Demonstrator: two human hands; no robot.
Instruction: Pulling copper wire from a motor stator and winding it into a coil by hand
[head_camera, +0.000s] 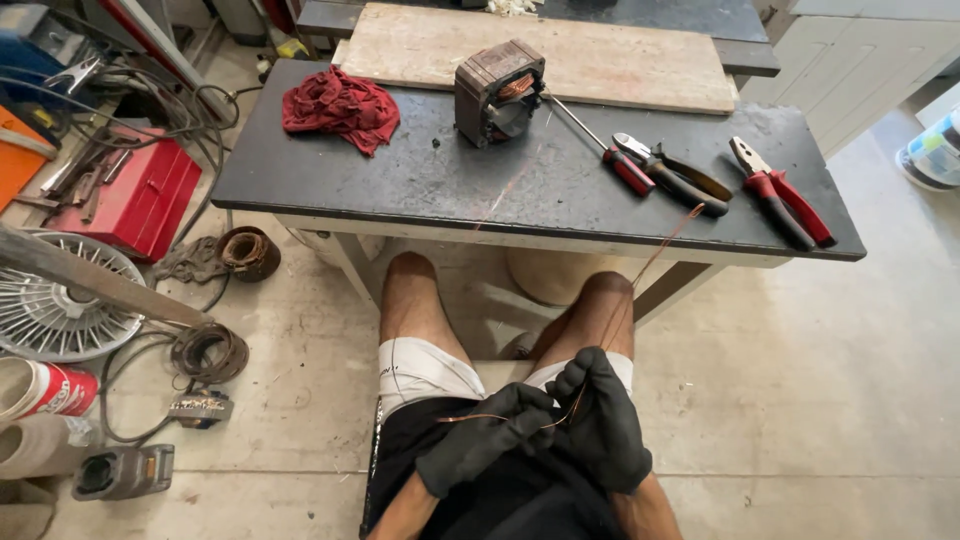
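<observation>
Both gloved hands, left (485, 440) and right (600, 420), sit in the lap below the bench (400, 190) edge, floor open rightward. Fingers pinch a thin copper wire (625, 290) running taut up to the bench.

Both black-gloved hands, left hand (480, 445) and right hand (600, 425), pinch a thin copper wire (620, 300) over the lap. The wire runs up to a dark workbench (420, 190) bearing a brown laminated motor stator (498, 92), crumpled red rag (340, 108), and red-handled pliers (780, 190).
</observation>
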